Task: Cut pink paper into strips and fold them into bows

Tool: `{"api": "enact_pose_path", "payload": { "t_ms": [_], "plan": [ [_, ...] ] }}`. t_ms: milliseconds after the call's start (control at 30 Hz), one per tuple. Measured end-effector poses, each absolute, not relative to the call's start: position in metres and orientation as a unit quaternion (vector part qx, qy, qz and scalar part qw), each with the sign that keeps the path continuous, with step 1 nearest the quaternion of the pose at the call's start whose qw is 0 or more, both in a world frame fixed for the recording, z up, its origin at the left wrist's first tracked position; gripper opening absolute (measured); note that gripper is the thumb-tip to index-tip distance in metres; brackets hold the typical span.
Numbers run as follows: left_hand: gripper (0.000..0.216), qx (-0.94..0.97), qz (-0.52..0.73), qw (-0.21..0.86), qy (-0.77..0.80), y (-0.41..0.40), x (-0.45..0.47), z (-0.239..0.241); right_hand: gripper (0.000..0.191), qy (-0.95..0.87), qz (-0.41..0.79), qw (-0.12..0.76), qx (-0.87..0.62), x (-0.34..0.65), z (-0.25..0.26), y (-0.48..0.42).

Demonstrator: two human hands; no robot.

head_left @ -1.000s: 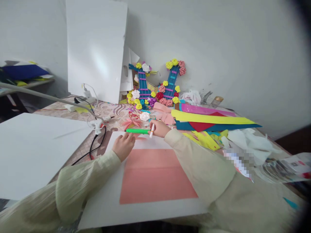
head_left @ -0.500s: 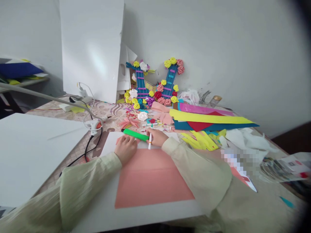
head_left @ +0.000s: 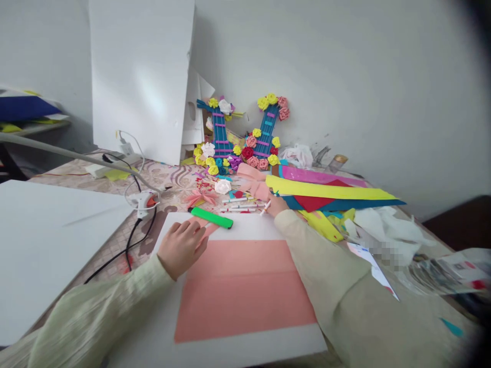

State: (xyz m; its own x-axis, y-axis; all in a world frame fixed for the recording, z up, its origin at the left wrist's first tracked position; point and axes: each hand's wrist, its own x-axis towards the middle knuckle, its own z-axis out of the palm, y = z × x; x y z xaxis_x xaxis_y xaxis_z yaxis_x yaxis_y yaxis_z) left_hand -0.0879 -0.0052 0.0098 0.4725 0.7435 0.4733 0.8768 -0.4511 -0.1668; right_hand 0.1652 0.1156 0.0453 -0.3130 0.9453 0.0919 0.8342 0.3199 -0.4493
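Note:
My left hand (head_left: 181, 249) rests on the white board (head_left: 226, 232), fingers loosely curled and lying over narrow pink paper strips (head_left: 207, 229). Just beyond its fingertips lies a green, flat-bodied tool (head_left: 211, 217) with dark ends; its kind does not show clearly. My right hand (head_left: 277, 205) is stretched forward past the board's far edge, with a white marker (head_left: 265, 207) between its fingers. Several similar markers (head_left: 240, 207) lie to its left. A creased pink paper sheet (head_left: 245, 291) lies on the board between my forearms.
Two blue guitar-shaped crafts with paper flowers (head_left: 221, 133) lean on the wall. Coloured paper sheets (head_left: 330, 189) and yellow scraps (head_left: 322, 225) are piled right. A glue gun (head_left: 147, 203) with black cable lies left, beside another white board (head_left: 57, 255). A plastic bag (head_left: 441, 268) sits far right.
My right hand has moved right and forward with the marker, away from the green tool. My left hand has drawn back toward me and left. The green tool now lies free of both hands.

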Motion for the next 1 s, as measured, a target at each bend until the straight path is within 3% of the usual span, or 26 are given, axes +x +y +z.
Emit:
{"api": "enact_pose_path", "payload": {
  "t_ms": [133,267,333,467,600,767,867,1000],
  "plan": [
    [0.021,-0.841,-0.202,0.133,-0.484,-0.015,-0.091,0.021,0.028,-0.795,0.169,0.193,-0.549,0.167,0.058,0.106],
    [0.025,-0.837,-0.311,-0.064,-0.447,-0.026,-0.076,0.046,0.011,-0.806,0.184,0.212,-0.521,0.167,0.074,0.060],
    [0.032,-0.821,-0.351,-0.162,-0.421,-0.033,-0.063,0.059,0.013,-0.835,0.221,0.208,-0.459,0.161,0.082,0.024],
    [0.022,-0.813,-0.333,-0.282,-0.386,-0.048,-0.038,0.076,0.014,-0.857,0.275,0.283,-0.330,0.149,0.092,-0.033],
    [0.012,-0.749,-0.370,-0.387,-0.391,-0.056,-0.030,0.079,0.014,-0.814,0.313,0.350,-0.342,0.155,0.092,-0.047],
    [0.009,-0.595,-0.451,-0.577,-0.331,-0.060,-0.032,0.079,0.034,-0.679,0.445,0.467,-0.351,0.175,0.089,-0.049],
    [0.008,-0.566,-0.459,-0.612,-0.308,-0.064,-0.031,0.082,0.025,-0.637,0.489,0.507,-0.314,0.178,0.092,-0.059],
    [0.007,-0.565,-0.462,-0.612,-0.303,-0.068,-0.028,0.084,0.007,-0.620,0.531,0.496,-0.295,0.173,0.097,-0.071]
  ]
}}
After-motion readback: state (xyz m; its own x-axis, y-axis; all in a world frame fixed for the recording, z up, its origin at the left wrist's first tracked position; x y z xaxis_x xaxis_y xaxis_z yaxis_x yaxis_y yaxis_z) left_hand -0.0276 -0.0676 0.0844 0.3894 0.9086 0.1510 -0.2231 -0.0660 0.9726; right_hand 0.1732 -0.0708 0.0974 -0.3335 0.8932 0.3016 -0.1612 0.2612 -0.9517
